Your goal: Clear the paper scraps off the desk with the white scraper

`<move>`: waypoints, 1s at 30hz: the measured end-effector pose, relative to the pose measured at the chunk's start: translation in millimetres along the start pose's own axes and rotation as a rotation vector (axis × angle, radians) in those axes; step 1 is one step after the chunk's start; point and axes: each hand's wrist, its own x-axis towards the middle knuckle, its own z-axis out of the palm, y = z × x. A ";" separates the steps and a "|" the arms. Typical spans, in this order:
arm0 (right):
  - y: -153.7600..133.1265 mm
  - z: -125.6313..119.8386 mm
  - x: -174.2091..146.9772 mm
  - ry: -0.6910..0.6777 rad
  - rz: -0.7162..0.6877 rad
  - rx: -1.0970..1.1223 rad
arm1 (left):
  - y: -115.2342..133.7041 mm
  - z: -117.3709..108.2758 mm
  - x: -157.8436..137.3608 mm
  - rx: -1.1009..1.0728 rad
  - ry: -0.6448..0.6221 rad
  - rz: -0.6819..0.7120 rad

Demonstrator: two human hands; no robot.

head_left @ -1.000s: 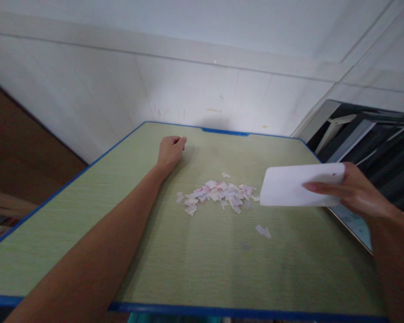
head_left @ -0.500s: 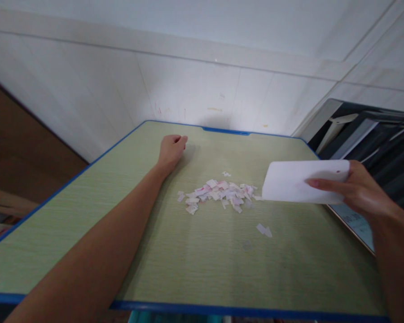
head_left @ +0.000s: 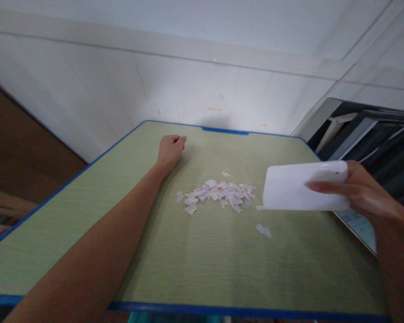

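My right hand (head_left: 360, 186) grips a white plastic scraper (head_left: 299, 187), a flat, blade-like piece with a small hole near the grip end. The thumb lies along its near face. The scraper's left end is beside the right end of a loose pile of torn paper scraps (head_left: 218, 192), white with some pink. On the table further back, to the left of the pile, my left hand (head_left: 171, 148) rests closed in a fist; nothing shows sticking out of it. Two paper bits (head_left: 263, 230) lie apart in front of the pile, and a few tiny ones (head_left: 225, 174) behind it.
The pale green table (head_left: 188, 269) has a blue rim and stands against a white panelled wall (head_left: 188, 85). A device with a lit screen (head_left: 358, 226) lies at the right edge, partly behind my right arm. Dark, flat stacked items (head_left: 373, 139) stand beyond the right edge.
The scraper has tilted a little and its lower edge has come slightly nearer to me. My left hand and the paper pile look unmoved.
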 end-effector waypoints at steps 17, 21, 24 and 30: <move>-2.4 -8.2 -4.7 -0.202 -0.012 -0.128 | -3.2 2.3 3.7 0.014 -0.005 -0.003; -0.5 -5.3 -3.9 -0.182 -0.027 -0.054 | -3.0 1.8 3.4 0.017 0.000 0.007; -2.7 2.0 -3.2 -0.145 -0.044 -0.016 | -2.5 1.5 3.3 0.018 0.000 0.001; -0.4 3.1 -1.2 -0.182 -0.019 -0.011 | 0.0 0.1 2.1 0.040 0.001 -0.002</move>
